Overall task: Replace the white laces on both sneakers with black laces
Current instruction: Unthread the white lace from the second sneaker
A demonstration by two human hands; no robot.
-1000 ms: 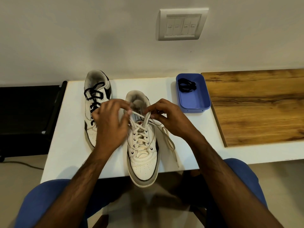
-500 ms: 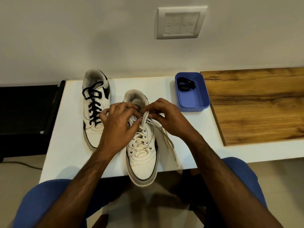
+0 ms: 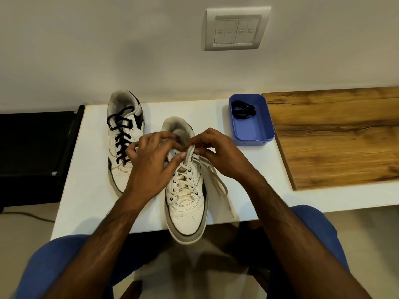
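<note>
Two white sneakers stand on the white table (image 3: 90, 190). The left sneaker (image 3: 121, 169) carries black laces. The nearer sneaker (image 3: 185, 212) has a white lace (image 3: 182, 184), and its toe hangs over the table's front edge. My left hand (image 3: 149, 165) and my right hand (image 3: 218, 152) meet over the top eyelets of this shoe, fingers curled. Both pinch the white lace near the tongue. A loose end of that lace (image 3: 224, 190) trails down the shoe's right side. A bundled black lace (image 3: 243, 110) lies in the blue tray (image 3: 252, 134).
A wooden board (image 3: 336, 137) lies on the table to the right of the tray. A black unit (image 3: 36, 143) stands left of the table. A switch plate (image 3: 235, 29) is on the wall. My knees in blue trousers (image 3: 54, 260) are under the front edge.
My left hand has shifted right, off the black-laced sneaker, toward the white-laced shoe's tongue. The right hand has stayed at the top eyelets.
</note>
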